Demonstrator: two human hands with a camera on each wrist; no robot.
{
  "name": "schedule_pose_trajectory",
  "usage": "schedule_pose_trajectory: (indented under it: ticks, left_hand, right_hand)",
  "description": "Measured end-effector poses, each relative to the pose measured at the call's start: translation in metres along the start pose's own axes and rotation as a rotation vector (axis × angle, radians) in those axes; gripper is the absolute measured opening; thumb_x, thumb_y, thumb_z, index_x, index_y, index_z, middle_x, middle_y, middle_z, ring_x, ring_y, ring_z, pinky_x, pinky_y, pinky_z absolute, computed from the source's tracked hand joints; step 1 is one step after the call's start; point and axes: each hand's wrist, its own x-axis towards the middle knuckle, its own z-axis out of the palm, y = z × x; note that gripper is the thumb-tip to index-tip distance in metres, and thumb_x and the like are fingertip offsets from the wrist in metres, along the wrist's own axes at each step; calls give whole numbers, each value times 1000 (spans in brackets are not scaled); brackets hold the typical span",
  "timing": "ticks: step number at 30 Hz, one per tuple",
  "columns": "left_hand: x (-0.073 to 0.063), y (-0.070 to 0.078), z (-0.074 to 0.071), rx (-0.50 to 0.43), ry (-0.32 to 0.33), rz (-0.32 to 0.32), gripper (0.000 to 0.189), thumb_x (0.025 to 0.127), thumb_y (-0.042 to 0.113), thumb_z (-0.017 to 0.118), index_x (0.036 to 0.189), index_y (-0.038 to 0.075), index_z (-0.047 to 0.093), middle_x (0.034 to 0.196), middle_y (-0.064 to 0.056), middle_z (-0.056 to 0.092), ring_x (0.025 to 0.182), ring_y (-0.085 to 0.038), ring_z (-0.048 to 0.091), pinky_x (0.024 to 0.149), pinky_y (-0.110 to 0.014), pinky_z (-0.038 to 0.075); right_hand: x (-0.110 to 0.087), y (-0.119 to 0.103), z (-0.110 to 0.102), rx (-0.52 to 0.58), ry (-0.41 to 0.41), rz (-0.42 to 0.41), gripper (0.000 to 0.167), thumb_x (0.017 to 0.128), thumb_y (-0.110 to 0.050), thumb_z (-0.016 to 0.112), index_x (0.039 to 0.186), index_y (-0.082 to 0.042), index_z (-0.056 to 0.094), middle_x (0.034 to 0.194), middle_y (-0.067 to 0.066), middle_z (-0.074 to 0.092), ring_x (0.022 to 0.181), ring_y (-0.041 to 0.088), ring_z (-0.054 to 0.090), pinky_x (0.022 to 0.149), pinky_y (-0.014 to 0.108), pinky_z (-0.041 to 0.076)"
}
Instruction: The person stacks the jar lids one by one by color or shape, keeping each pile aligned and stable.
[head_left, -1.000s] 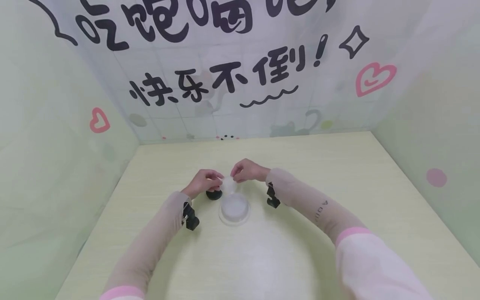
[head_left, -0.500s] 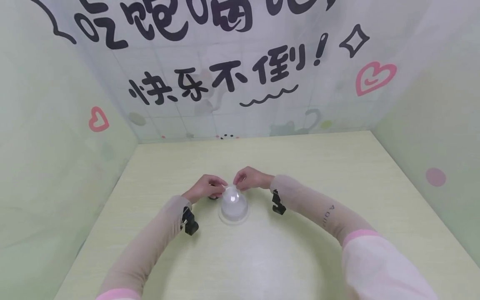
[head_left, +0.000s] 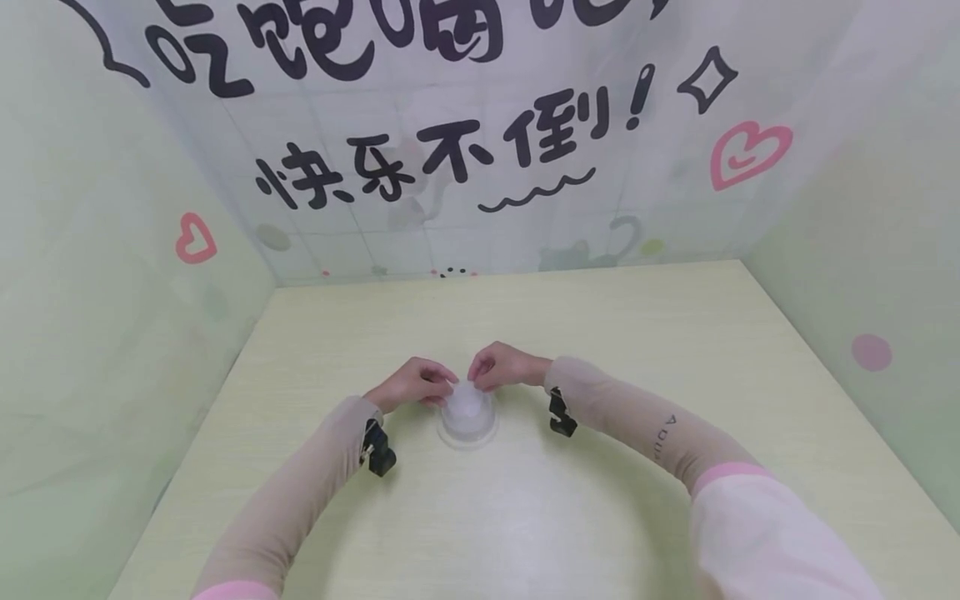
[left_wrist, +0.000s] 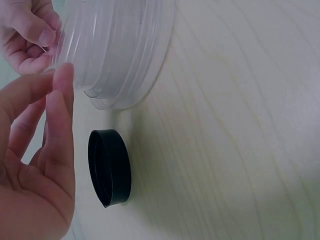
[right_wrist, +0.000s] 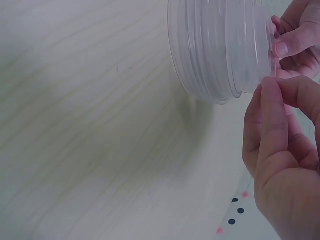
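Observation:
A round clear plastic piece (head_left: 467,398) sits on top of a wider clear plastic stack (head_left: 471,437) with a flat rim at its base, in the middle of the table. My left hand (head_left: 420,382) pinches the near-left of the top piece's edge between thumb and fingertips. On the opposite side my right hand (head_left: 504,365) pinches the same edge. In the left wrist view, the stepped, ribbed walls of the stack (left_wrist: 125,55) show beside the fingers. Whether the pieces are joined or just nested, I cannot tell.
A round black cap (left_wrist: 120,167) stands on the table near my left hand; in the head view that hand hides it. A pale wood-grain table (head_left: 495,533) lies below, enclosed by printed fabric walls (head_left: 97,350) at the sides and back.
Both hands have moved down and slightly toward me, bringing the small clear piece from behind the stack onto its top. The black cap has gone out of sight behind my left hand.

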Motion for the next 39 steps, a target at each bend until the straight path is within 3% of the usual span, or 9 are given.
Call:
schedule_pose_trajectory:
  ticks: [11,29,39]
  left_hand:
    - [-2,-2,3,21,-12,13,24,82,5,60,103,-6,60,85,-10,64,68,-16,63,65,-33,51]
    - [-4,2,4,67,2,-19,22,83,6,60,103,-2,62,85,-7,63,69,-15,62,66,-33,51]
    - [-2,5,-5,63,9,-5,26,83,6,60,107,-5,59,86,-10,63,72,-19,62,69,-37,51]
  right_hand:
    - [-1,1,4,-35,-2,-25,13,77,2,59,90,1,63,80,6,64,73,13,59,66,24,50]
    - [-2,-3,6,-65,11,-4,14,77,3,59,90,1,63,80,5,63,74,12,58,66,23,50]
    - [-1,-4,-1,-62,19,-29,16,78,-2,61,94,0,63,83,5,64,77,13,59,68,24,50]
